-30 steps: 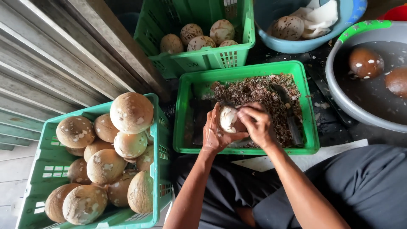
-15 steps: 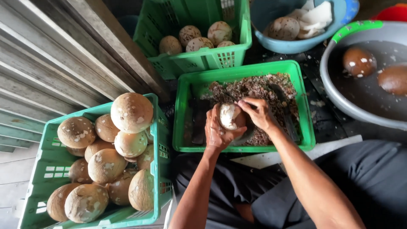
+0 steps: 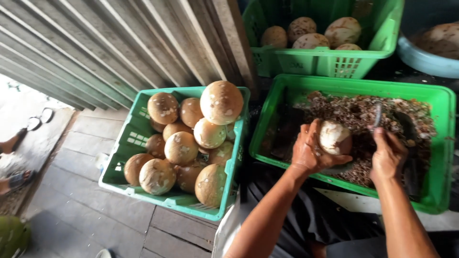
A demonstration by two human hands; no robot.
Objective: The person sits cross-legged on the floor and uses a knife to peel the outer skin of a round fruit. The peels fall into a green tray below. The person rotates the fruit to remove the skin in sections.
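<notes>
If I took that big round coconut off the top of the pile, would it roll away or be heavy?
Probably both. The top coconut is nearly a ball perched on other coconuts in the crate, so a nudge would likely send it rolling. It looks big and solid, so likely heavy for small hands. Its brown shell seems rough and dry, so probably not slippery.

Soft daylight enters from the left; edges bend wide-angle, and the right side looks perhaps slightly blurred.

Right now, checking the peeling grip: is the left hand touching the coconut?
Touching. The head view shows the left hand cupped around the pale coconut, fingers wrapping its underside, above the green crate of husk scraps.
</notes>
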